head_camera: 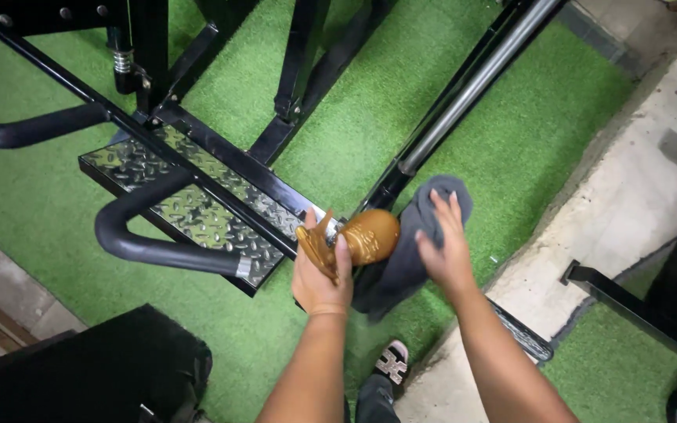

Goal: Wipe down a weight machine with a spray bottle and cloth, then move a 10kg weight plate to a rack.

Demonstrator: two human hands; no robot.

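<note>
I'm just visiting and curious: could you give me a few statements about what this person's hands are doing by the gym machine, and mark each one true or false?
1. The left hand grips a golden-brown spray bottle. True.
2. The right hand presses a bright yellow sponge. False: it holds a dark grey cloth.
3. The machine stands on green artificial turf. True.
4. The metal footplate has a smooth wooden surface. False: it is shiny metal with a raised diamond pattern.
5. Both hands rest on the padded black handle. False: neither touches it; they are to its right.
</note>
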